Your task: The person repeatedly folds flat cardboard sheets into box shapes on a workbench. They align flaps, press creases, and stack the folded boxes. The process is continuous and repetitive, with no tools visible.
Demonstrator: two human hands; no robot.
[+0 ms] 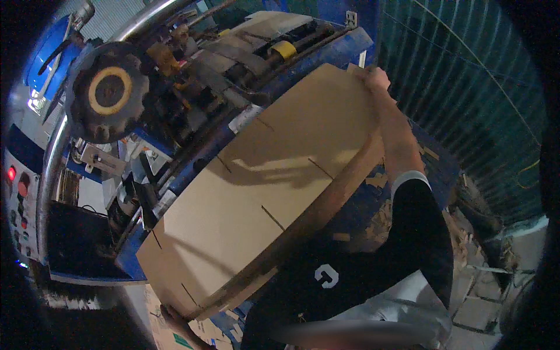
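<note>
A stack of slotted brown cardboard sheets [251,216] lies slantwise in front of me, its long far side along the blue machine. My right hand [376,80] is closed on the far right corner, its fingers bent over the edge. At the near left corner my left hand [178,328] grips the stack from below, with most of its fingers hidden under the cardboard. Dark slots cut into both long edges of the top sheet. Shadows fall across its middle.
A blue machine [344,44] with rollers and a large dark handwheel [109,92] stands beyond the cardboard. At the left is a control panel [22,204] with a lit red lamp. Cardboard scraps [379,219] litter the blue surface at right, before a green corrugated wall [466,105].
</note>
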